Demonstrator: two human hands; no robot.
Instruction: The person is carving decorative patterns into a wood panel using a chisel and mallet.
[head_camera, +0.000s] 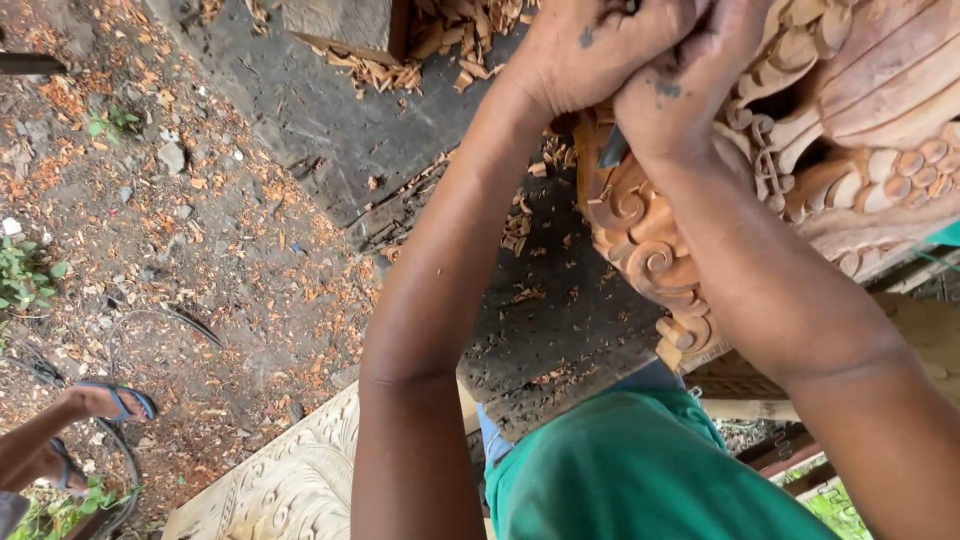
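Soft, even daylight fills the view, with no hard shadows and no glare. The reddish-brown carved wooden ornament (850, 130) is evenly lit, its recesses dark. The dark weathered wooden slab (330, 130) reads dim beside the brighter chip-strewn dirt ground (200, 250). The forearms and green cloth (640, 470) near the lens look slightly soft. The edges stretch from a wide lens, and fine detail is smeared by compression.

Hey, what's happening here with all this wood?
A person is working on an ornate wooden carving of scrolls and curls. The left hand and right hand are bunched together against it, and a dark tool pokes out below the right hand. Wood chips litter the dark slab and the ground. A paler carved panel lies below.
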